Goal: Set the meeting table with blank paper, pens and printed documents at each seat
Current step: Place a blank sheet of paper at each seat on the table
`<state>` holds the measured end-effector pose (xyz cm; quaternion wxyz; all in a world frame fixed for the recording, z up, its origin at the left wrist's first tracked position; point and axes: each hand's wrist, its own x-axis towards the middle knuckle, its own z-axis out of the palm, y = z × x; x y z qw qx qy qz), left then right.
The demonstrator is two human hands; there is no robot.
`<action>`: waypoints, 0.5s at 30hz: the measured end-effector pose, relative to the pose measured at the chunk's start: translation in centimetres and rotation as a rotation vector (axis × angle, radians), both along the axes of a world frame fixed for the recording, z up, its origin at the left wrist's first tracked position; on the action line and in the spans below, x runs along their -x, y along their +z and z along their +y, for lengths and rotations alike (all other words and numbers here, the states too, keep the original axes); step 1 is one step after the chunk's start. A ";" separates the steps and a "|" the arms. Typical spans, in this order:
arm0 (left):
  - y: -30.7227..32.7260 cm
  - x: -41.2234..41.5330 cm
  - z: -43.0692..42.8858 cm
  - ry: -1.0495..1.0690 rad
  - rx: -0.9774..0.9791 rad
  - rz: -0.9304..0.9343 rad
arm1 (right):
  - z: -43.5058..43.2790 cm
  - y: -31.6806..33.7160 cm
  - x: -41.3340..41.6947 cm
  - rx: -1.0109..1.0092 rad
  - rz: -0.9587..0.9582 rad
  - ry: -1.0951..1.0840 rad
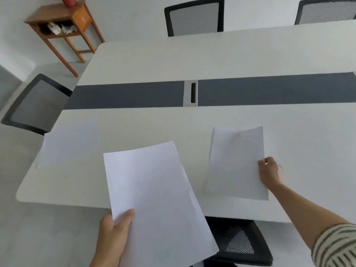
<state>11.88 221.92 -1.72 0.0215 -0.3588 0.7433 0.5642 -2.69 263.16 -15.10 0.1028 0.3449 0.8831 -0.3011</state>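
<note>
At nine o'clock of the right hand (268, 171) pinching its edge, the single sheet (237, 162) runs lengthwise toward twelve, while the left hand (113, 234) grips the paper stack (154, 189).

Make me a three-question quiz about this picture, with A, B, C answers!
1. Where is the paper stack? A) on the floor B) in the left hand C) on a chair
2. What colour is the middle strip of the table? A) dark grey B) red C) yellow
3. What is the right hand doing? A) hanging empty B) gripping a pen C) holding a sheet by its edge

Answers: 1 B, thumb over the stack's corner; 2 A, dark grey between white halves; 3 C, fingers curl at its edge.
</note>
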 end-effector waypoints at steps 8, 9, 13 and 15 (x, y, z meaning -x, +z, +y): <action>0.9 1.1 0.8 -0.091 -0.037 0.006 | 0.3 0.3 -0.9 -0.161 -0.080 0.058; 1.2 1.5 1.0 -0.122 -0.042 0.013 | -0.5 1.3 -0.8 -0.111 -0.010 0.051; 2.2 3.3 1.9 -0.245 -0.092 0.039 | -6.9 9.2 -3.1 0.517 0.285 0.047; 2.5 4.2 2.3 -0.296 -0.113 0.058 | -10.2 12.3 -6.2 0.718 0.242 0.154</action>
